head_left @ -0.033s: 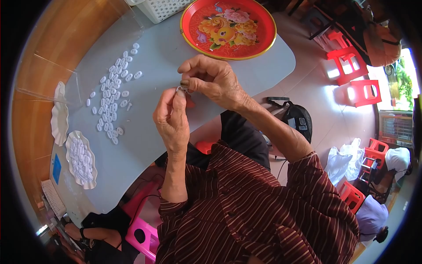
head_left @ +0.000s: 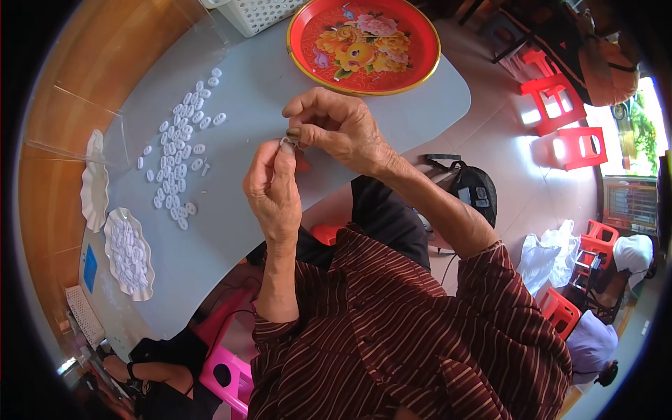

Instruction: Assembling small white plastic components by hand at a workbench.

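Note:
Over the table's near edge my two hands meet, fingertips almost touching. Between them is a small white plastic piece (head_left: 288, 142), mostly covered by the fingers, so its full shape is hidden. My left hand (head_left: 274, 192) pinches it from below with thumb and forefinger. From above, my right hand (head_left: 345, 133) grips it with the thumb, whose nail looks dark, against the fingers. To the left, many small white oval plastic pieces with holes (head_left: 180, 150) lie loosely spread on the grey table (head_left: 231, 189).
A wavy-edged white dish (head_left: 145, 290) heaped with white pieces sits at the left, beside another wavy white dish (head_left: 94, 185). A red floral tray (head_left: 294, 56) and a white perforated basket (head_left: 253, 17) stand at the back. A person's arm (head_left: 157, 374) shows at lower left.

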Demonstrator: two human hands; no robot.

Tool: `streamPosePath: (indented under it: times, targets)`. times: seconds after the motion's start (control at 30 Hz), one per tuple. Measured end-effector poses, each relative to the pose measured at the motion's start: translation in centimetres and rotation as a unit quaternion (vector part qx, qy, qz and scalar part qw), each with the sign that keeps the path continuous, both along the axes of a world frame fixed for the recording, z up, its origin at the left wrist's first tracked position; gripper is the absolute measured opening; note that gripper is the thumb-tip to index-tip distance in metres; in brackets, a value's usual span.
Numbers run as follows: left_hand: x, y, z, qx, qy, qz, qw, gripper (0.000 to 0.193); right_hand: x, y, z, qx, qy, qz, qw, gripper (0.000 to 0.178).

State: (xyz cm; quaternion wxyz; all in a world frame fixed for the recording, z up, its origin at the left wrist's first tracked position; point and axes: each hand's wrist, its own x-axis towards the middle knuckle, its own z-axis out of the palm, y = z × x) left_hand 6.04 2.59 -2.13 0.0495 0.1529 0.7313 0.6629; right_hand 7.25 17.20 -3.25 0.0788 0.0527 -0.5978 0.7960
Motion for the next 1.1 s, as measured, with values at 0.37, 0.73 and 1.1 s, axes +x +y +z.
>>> streamPosePath:
  times: [0.37,0.73,1.1]
  targets:
    - [0.1,0.2,0.2,0.024,-0.003,0.000,1.000,0.022,0.2,0.1,0.9,0.031,-0.020,0.016,0.999,0.012]
    - [-0.5,-0.5,-0.1,0.070,-0.034,-0.068,0.995,0.019,0.2,-0.1,1.5,0.184,-0.024,-0.025,0.982,0.021]
    - [-0.3,-0.9,0.1,0.064,-0.022,-0.029,0.997,0.022,0.1,-0.6,2.1,0.184,-0.030,-0.035,0.982,0.022]
